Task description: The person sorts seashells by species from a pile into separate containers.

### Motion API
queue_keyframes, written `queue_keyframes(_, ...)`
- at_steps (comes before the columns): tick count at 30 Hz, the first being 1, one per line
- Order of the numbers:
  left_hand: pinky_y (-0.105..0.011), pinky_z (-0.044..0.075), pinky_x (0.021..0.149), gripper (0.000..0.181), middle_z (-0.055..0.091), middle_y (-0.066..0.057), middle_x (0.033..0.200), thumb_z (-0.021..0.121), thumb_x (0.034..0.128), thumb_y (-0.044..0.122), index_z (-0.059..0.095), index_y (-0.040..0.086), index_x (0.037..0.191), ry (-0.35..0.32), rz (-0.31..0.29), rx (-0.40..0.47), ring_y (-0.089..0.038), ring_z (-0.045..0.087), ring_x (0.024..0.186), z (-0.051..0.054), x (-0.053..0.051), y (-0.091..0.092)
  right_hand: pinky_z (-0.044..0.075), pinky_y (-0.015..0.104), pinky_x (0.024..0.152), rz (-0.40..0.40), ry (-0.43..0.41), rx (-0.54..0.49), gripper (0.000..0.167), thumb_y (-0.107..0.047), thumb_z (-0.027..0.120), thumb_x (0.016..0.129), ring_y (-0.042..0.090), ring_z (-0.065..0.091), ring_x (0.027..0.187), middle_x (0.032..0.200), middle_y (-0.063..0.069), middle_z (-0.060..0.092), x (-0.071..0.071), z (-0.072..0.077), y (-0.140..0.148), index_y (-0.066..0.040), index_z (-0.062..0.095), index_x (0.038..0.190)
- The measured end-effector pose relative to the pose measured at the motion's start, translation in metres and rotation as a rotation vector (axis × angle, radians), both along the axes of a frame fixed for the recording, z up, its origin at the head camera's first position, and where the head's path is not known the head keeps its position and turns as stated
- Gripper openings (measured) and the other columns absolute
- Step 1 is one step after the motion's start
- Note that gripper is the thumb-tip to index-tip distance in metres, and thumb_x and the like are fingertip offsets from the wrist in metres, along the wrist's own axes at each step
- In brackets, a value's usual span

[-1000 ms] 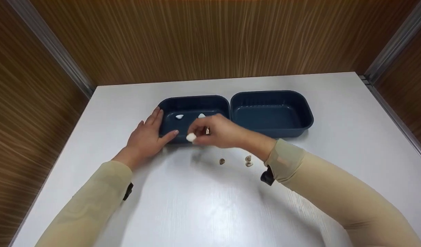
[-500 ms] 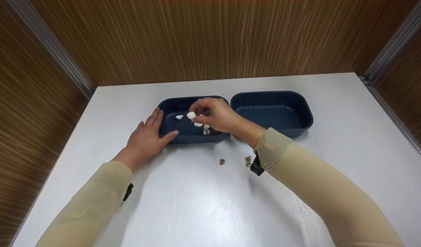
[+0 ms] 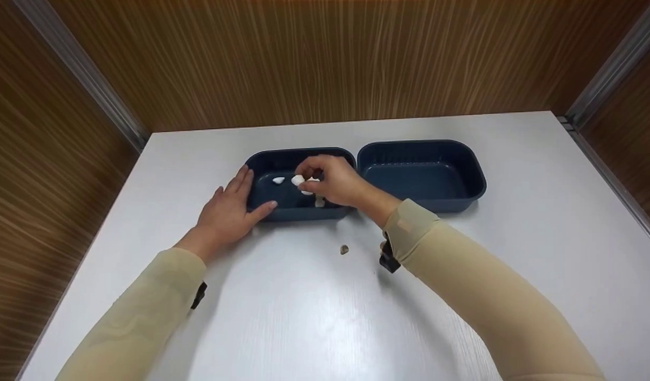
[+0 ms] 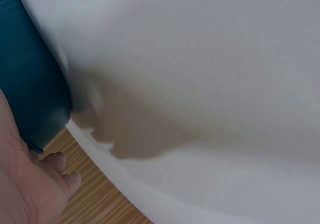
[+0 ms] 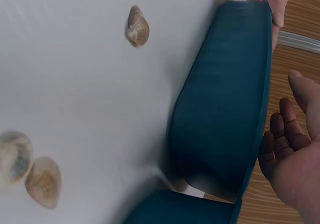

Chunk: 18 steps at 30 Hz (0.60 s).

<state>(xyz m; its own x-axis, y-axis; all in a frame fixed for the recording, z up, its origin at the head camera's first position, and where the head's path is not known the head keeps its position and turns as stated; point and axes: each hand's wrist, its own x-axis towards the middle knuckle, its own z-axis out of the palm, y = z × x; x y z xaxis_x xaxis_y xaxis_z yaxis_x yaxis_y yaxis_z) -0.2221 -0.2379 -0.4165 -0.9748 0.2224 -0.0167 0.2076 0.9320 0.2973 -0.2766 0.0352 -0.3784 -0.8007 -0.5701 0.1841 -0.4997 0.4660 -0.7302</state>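
My right hand (image 3: 338, 182) is over the left dark blue bin (image 3: 298, 214), pinching a white seashell (image 3: 297, 180) between thumb and fingers. In the right wrist view the fingers of the right hand (image 5: 295, 149) are curled, and no shell shows there. My left hand (image 3: 227, 211) rests against the left end of this bin, its thumb over the front rim. Inside the bin lie a small white shell (image 3: 278, 180) at the left and a pale shell (image 3: 319, 201) near the front wall. Other white shells beside it are partly hidden by the right hand.
Another dark blue bin (image 3: 420, 205) stands beside the first, to its right. On the white table (image 3: 304, 296) a brown shell (image 3: 344, 249) lies in front of the bins. Two more shells, one a brown shell (image 5: 43, 182), show in the right wrist view. Wood-grain panels (image 3: 325, 63) enclose the table.
My right hand has moved up and back, from the left bin's front edge to above its inside, carrying the white seashell; lately it barely moves. The left hand has stayed in place.
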Motion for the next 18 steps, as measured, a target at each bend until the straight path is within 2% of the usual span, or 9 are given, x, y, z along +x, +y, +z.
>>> queue_keyframes(7, -0.059, 0.013, 0.129, 0.111, 0.004, -0.013, 0.178, 0.032, 0.0982, 0.085, 0.01, 0.003, 0.17, -0.017, 0.003, -0.007, -0.037, 0.021, 0.16, 0.0008, -0.0006, 0.0015, 0.055, 0.03, 0.084, -0.014, -0.062, 0.006, 0.024, -0.014, 0.078, 0.1, 0.019, 0.063, 0.097, 0.109, 0.006, 0.07, 0.0032, -0.0008, -0.0035, -0.009, 0.075, 0.123)
queue_keyframes(14, -0.058, 0.013, 0.129, 0.111, 0.003, -0.013, 0.178, 0.032, 0.0983, 0.085, 0.009, 0.004, 0.17, -0.026, -0.001, -0.007, -0.037, 0.021, 0.161, 0.0015, -0.0027, 0.0028, 0.053, 0.037, 0.102, -0.017, -0.053, 0.043, 0.042, -0.013, 0.077, 0.1, 0.024, 0.064, 0.114, 0.126, 0.013, 0.07, 0.0018, -0.0002, -0.0023, -0.008, 0.068, 0.14)
queue_keyframes(18, -0.059, 0.013, 0.129, 0.112, 0.002, -0.013, 0.179, 0.032, 0.0977, 0.086, 0.009, 0.004, 0.17, -0.031, -0.004, -0.005, -0.036, 0.02, 0.161, 0.0014, -0.0044, 0.0037, 0.054, 0.038, 0.099, -0.021, -0.053, 0.019, 0.04, -0.012, 0.076, 0.1, 0.026, 0.065, 0.115, 0.122, 0.011, 0.069, 0.0023, 0.0037, 0.0042, -0.009, 0.068, 0.139)
